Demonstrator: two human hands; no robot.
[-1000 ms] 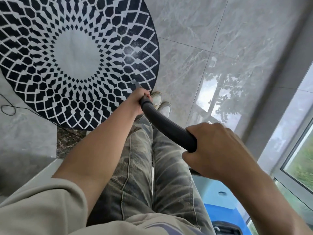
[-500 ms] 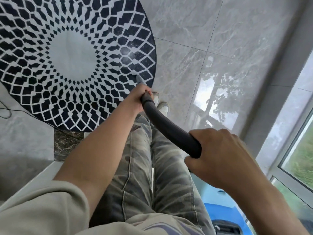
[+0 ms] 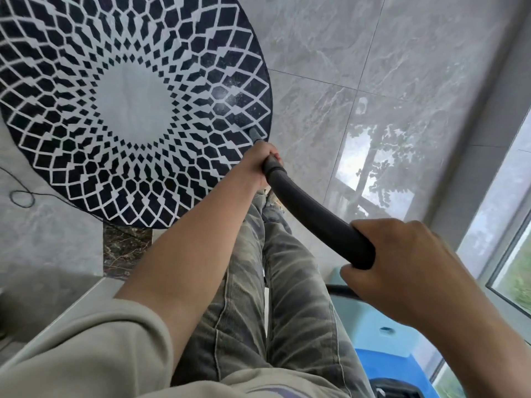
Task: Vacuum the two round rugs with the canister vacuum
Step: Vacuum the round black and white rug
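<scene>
A round black-and-white patterned rug [image 3: 123, 110] lies on the grey tiled floor at the upper left. My left hand [image 3: 257, 163] grips the front end of the dark vacuum hose [image 3: 313, 219], and a grey nozzle tip [image 3: 254, 135] pokes out beyond it, touching the rug's right edge. My right hand [image 3: 402, 265] holds the rear end of the same hose, nearer to me. The blue canister vacuum [image 3: 382, 351] sits low at the right, partly hidden by my right arm. Only one rug is in view.
A thin black cord [image 3: 20, 196] loops on the floor left of the rug. A dark marble strip [image 3: 123, 248] and a raised pale ledge [image 3: 86, 300] lie below the rug. A glass window wall [image 3: 511, 254] runs down the right side. My legs fill the bottom centre.
The view has shifted, so the rug now sits further right and lower in frame. The nozzle tip has moved up along the rug's right edge. Both hands keep their grip on the hose.
</scene>
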